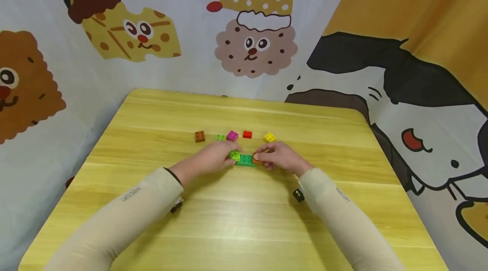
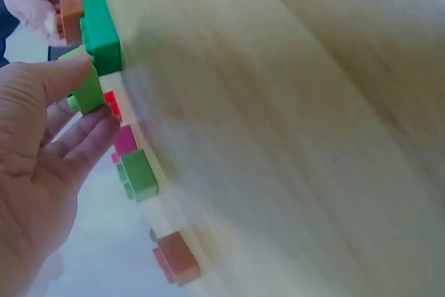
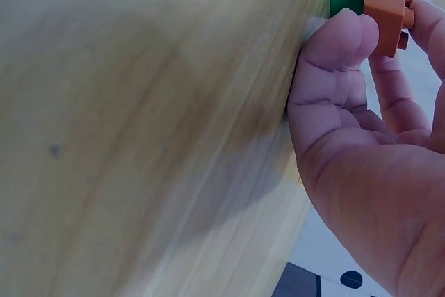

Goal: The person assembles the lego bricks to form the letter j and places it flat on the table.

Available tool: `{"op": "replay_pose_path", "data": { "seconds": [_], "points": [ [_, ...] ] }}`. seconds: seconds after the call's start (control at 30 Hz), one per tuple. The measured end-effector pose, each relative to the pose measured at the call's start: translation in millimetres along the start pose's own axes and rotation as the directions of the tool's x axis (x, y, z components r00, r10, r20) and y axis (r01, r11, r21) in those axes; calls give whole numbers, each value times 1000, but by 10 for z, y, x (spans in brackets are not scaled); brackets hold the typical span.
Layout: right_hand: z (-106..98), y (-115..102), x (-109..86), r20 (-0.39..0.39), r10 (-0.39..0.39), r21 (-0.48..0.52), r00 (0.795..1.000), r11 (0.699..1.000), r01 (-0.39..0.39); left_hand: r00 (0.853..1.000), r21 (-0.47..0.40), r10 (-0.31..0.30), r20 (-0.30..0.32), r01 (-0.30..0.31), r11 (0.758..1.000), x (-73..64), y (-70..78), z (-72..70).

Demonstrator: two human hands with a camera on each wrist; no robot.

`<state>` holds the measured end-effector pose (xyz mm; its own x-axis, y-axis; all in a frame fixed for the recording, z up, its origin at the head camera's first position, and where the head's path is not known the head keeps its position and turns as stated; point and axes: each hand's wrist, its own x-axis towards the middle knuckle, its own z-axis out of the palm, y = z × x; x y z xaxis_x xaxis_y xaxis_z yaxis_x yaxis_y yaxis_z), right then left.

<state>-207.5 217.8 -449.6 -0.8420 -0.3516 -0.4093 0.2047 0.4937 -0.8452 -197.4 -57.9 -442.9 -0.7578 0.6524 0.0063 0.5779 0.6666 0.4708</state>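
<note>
A long dark green building brick (image 1: 245,159) lies on the table with its studs up, between the two hands. My left hand (image 1: 217,156) pinches a light green brick (image 2: 88,94) at the left end of the green one, thumb on one side and fingers on the other. At the opposite end, my right hand (image 1: 281,156) holds an orange brick (image 3: 384,6) between thumb and fingers. The orange brick sits on top of the green brick's end, overhanging its edge in the right wrist view.
Behind the hands, loose bricks stand in a rough row: brown (image 1: 200,136), light green (image 1: 220,137), magenta (image 1: 232,136), red (image 1: 247,134) and yellow (image 1: 269,137). The wooden table (image 1: 244,224) meets a cartoon-printed cloth (image 1: 190,76) at its back edge.
</note>
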Motion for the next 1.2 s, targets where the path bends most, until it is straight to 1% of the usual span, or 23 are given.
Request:
{"op": "replay_pose_path", "data": {
  "seconds": [0.07,0.1,0.27,0.4,0.53,0.7,0.9,1.1,1.2],
  "points": [
    [5,3,17,2,0,-2,1000,1000,0,999,6,35,22,-35,999,0,12,8],
    [9,6,26,3,-2,-7,1000,1000,2,999,5,42,29,-42,999,1,16,12],
    [40,-6,67,1,-16,-51,1000,999,16,998,21,51,39,-52,998,-1,6,20],
    [68,-49,85,4,-15,-74,1000,997,15,999,43,21,40,-22,999,11,-22,23],
    [80,-88,99,3,-12,-72,1000,997,12,999,34,-17,34,16,999,20,-47,30],
    [94,-105,122,0,-6,-50,1000,999,6,999,24,-24,22,24,999,24,-50,29],
    [97,-99,125,4,-1,-37,1000,999,1,998,38,-53,22,52,998,16,-49,28],
    [71,-61,98,-3,-28,-109,1000,994,27,999,50,-53,4,52,997,6,-57,43],
    [37,-38,71,-19,-51,-135,999,990,47,998,42,-64,2,64,997,-1,-54,53]
  ]
}}
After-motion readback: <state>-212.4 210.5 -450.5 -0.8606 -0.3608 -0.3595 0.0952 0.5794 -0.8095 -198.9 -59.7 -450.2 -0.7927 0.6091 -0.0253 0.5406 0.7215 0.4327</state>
